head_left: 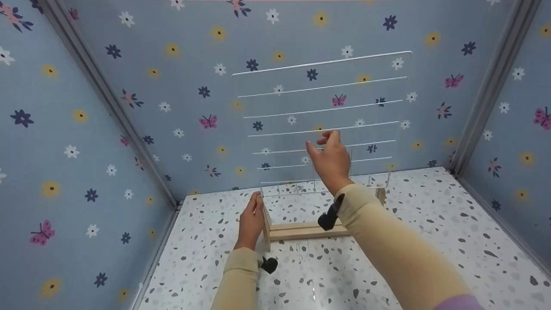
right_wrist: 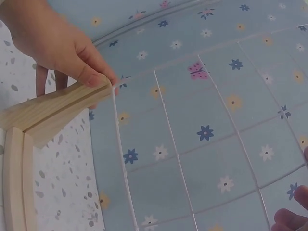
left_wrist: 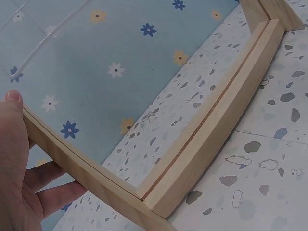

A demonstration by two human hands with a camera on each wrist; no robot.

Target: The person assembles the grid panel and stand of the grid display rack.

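— Saw what nearest?
— Made out beige sleeves [head_left: 387,232] first, reaching in from the bottom of the head view, with a dark device [head_left: 328,216] at each wrist and a scrap of purple cloth [head_left: 460,302] far down the right arm.
— And past the cuffs?
— Came to the left hand [head_left: 250,221], just outside the frame [head_left: 305,233].
— Found holding anything?
— Pinched the frame's left side [left_wrist: 91,174] near its top end, thumb on one face, fingers round behind, parted only by the wood.
— Located the frame itself where?
— Down on the speckled surface [head_left: 206,275], partly hidden by the right arm. Noticed a grooved bar [left_wrist: 224,120] low down, running from left side to right side [head_left: 381,196].
— And the right hand [head_left: 331,161]?
— Reached higher, up before the grid [head_left: 323,63]. Had thumb and fingers loosely bent, with a plain gap between. Could not tell about touching a wire.
— Saw the grid how?
— Upright, white, above the frame, with a low corner just beside the left side's top end. Could not tell whether touching.
— And farthest?
— Saw a flowered blue wall [head_left: 284,34] through the wires, with grey posts [head_left: 488,86] at the corners.
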